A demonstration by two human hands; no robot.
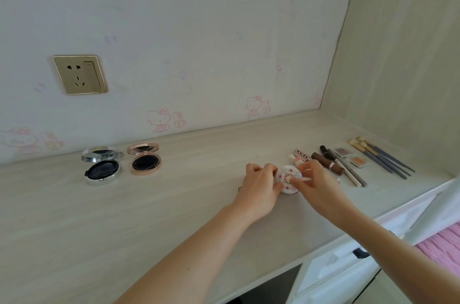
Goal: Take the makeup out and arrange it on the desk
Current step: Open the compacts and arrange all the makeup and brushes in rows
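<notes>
A small round white compact with pink dots (286, 176) sits just above the pale wooden desk (124, 216), held between both hands. My left hand (258, 186) grips its left rim with curled fingers. My right hand (316, 186) pinches its right side, the thumb on the lid. Two open cushion compacts lie at the left: a silver one (102, 166) and a rose-gold one (145, 159). To the right lie tubes (326, 166), pencils (348, 171), two small eyeshadow pans (358, 161) and several brushes (383, 156).
A gold wall socket (80, 74) is set in the cartoon-cat wallpaper behind the desk. A side panel (398, 54) closes the desk on the right. Below the front edge is a white drawer with a dark handle (359, 252); pink fabric (443, 246) lies at lower right.
</notes>
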